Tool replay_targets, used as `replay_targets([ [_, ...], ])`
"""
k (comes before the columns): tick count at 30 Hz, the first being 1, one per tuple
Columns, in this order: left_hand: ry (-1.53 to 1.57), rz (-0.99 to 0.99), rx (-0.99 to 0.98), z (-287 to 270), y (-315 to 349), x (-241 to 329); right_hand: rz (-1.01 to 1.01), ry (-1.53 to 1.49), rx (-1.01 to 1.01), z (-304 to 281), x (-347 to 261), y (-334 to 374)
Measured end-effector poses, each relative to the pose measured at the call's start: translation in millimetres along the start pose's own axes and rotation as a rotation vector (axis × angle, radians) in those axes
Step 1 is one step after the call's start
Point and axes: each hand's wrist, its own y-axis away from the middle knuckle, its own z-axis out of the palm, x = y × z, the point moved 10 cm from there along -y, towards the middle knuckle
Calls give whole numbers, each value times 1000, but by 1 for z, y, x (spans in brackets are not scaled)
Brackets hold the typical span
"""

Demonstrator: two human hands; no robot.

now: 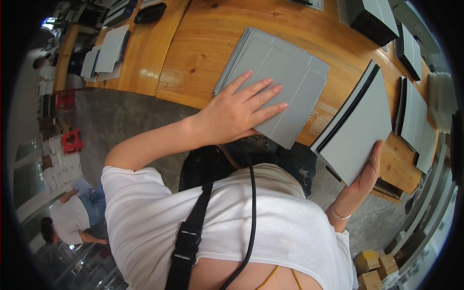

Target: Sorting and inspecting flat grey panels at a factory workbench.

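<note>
In the head view we see a grained wooden table [181,63] across the top; smooth grey cards [290,72], scored with pale lines, lie stacked at upper centre. Cardboard boxes [388,266], contents unclear, sit lower right. Our left hand [237,110] presses flat, fingers spread, on the cards; our right hand [370,170] grips a black-edged grey folder [360,128] right of centre

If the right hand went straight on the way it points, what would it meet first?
Past the edge of the held boards, the right hand would likely first meet the grey, dark-edged stack on the table, though depth is unclear.
</note>
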Motion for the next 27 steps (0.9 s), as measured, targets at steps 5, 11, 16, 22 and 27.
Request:
replay_targets([
  [5, -124, 134, 211, -13, 12, 19, 12, -13, -27, -6, 3, -6],
  [11, -124, 224, 414, -39, 29, 31, 19, 1, -24, -3, 7, -4],
  [16, -203, 220, 506, -70, 33, 30, 15, -18, 3, -7, 7, -6],
  [22, -236, 198, 482, -116, 26, 15, -19, -6, -20, -10, -3, -12],
  [27, -331, 114, 593, -150, 46, -8, -32, -42, -56, -3, -9, -10],
])
